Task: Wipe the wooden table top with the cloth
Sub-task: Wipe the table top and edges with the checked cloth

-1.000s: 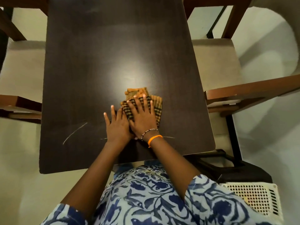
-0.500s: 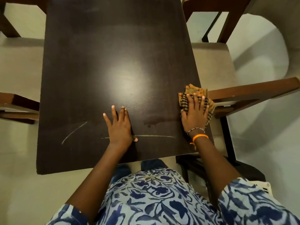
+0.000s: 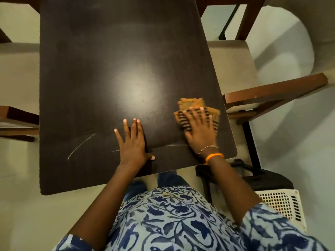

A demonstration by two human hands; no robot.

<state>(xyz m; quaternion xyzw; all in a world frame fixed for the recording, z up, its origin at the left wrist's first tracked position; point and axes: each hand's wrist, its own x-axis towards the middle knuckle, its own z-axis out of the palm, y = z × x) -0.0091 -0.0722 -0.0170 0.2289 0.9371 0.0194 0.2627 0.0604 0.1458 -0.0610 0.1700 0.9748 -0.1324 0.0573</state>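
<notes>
Two hands flat on the dark wooden table top [image 3: 101, 73]: left hand [image 3: 132, 142] spread open, empty, bracing; right hand [image 3: 199, 131] splayed, pressing the checked cloth [image 3: 192, 104] near the right edge. Beyond, chalky streaks [image 3: 79, 146] unwiped. Risk: cloth sliding off that edge if pushed outward.

I log: table top [image 3: 94, 73] dark brown, pale streaks near edge. Cloth [image 3: 194, 105] orange-tan, dark checks. Wristband [image 3: 213, 156] orange. Sleeve [image 3: 275, 230] pale blue, navy floral print. Basket [image 3: 282, 203] white, near right.
</notes>
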